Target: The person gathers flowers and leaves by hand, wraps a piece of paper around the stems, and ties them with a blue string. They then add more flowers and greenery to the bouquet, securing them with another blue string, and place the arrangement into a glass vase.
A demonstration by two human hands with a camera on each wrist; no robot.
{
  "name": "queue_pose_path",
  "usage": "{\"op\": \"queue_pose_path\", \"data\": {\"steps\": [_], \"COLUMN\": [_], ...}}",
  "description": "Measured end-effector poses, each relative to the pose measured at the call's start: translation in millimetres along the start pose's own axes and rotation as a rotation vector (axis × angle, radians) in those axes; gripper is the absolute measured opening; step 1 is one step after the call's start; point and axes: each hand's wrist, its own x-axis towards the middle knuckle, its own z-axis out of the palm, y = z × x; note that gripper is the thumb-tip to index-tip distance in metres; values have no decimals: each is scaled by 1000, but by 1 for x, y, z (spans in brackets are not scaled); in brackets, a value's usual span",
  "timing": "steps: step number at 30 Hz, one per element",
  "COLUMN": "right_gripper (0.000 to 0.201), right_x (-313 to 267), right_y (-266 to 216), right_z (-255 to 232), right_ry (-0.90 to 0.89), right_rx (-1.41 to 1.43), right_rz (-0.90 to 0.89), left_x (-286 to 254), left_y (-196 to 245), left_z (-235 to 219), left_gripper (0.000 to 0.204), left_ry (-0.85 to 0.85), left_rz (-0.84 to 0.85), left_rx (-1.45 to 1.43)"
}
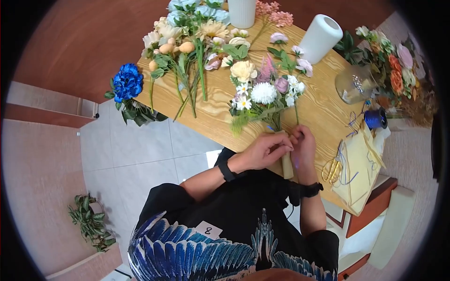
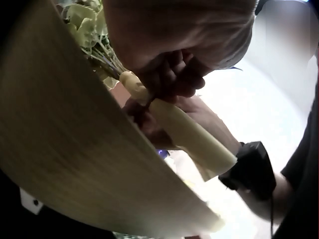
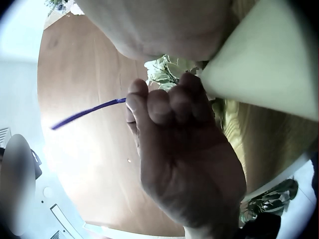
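My left hand [image 1: 267,150] curls at the near side of a bouquet [image 1: 265,93], pinching a thin blue ribbon [image 3: 89,114] whose end sticks out past the thumb. Opposite it, my right hand [image 1: 304,147] has thumb and fingers bent together at the stems, with a bit of blue ribbon by its palm; its fingertips are partly hidden. Between both hands runs the pale paper wrap [image 2: 192,137] round the stems, narrowed where the fingers meet. White, cream, pink and mauve blooms fan out above, over the table.
Loose flowers [image 1: 187,51] lie across the wooden table [image 1: 211,119]. White vases [image 1: 321,37] and a glass jar [image 1: 351,86] stand farther back. At right are a blue ribbon spool [image 1: 375,119], gold-handled scissors [image 1: 332,169] and yellowish paper [image 1: 358,173]. A blue flower [image 1: 127,83] overhangs the left edge.
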Motion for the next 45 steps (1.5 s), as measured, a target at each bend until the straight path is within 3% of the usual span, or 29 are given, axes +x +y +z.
{"op": "queue_pose_path", "data": {"steps": [2,3,12,20,24,26,28,29,33,36,37,45], "right_gripper": [15,15,20,23,19,17,18,18,22,22,22,19], "right_x": [3,4,5,-2,0,-4,-14,-18,-30,-38,-39,-42], "right_y": [-1,-2,-3,-1,7,7,9,9,3,-2,0,-7], "right_z": [-4,-8,-7,-2,-14,-20,-25,-32,-45,-57,-59,-48], "right_ry": [5,-3,17,52,-62,-89,-108,-97,-215,-239,-243,-159], "right_rx": [18,12,-42,-66,-123,-118,-279,-280,-373,-443,-428,-529], "right_rz": [25,45,-53,-122,-228,-269,-332,-326,-428,-459,-467,-628], "left_x": [4,3,9,12,14,19,19,20,19,20,22,27], "left_y": [-11,-12,-10,-15,-11,-8,-5,-8,-9,-13,-17,4], "left_z": [6,5,-3,-6,-2,1,6,9,21,22,26,18], "left_gripper": [6,5,5,6,7,7,8,9,13,15,17,18], "left_ry": [64,48,-60,-49,-3,38,135,192,314,293,340,98], "left_rz": [-92,-132,-145,-184,-232,-221,-393,-325,-313,-268,-177,-199], "left_rx": [-342,-358,-233,-243,-225,-139,-153,-80,145,309,274,461]}}
